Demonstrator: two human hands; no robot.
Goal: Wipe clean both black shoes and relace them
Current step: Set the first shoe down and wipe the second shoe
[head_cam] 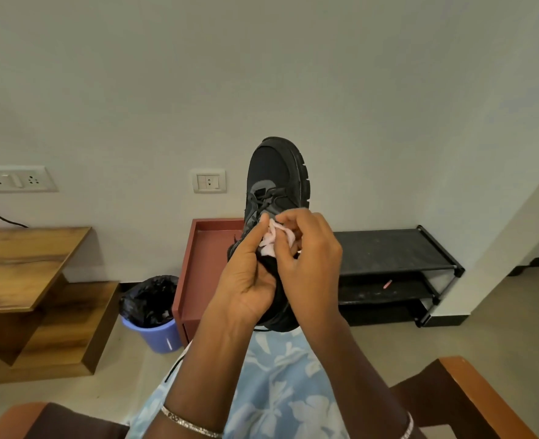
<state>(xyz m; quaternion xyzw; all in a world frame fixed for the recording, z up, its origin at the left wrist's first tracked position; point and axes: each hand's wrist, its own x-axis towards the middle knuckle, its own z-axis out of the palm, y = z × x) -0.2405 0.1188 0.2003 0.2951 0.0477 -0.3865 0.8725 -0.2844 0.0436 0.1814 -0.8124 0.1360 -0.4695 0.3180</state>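
a black shoe is held above the lap, heel at 6 o'clock, toe at 12. the left hand has its grip curled round the heel end. the right hand, at its 2 o'clock, pinches a pink cloth just below the laces. wiping likely runs toeward.

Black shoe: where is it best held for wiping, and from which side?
Probably round the heel and collar, from the left, as the left hand does: the black shoe stands toe-up, so a low grip leaves the laces free for the pink cloth.
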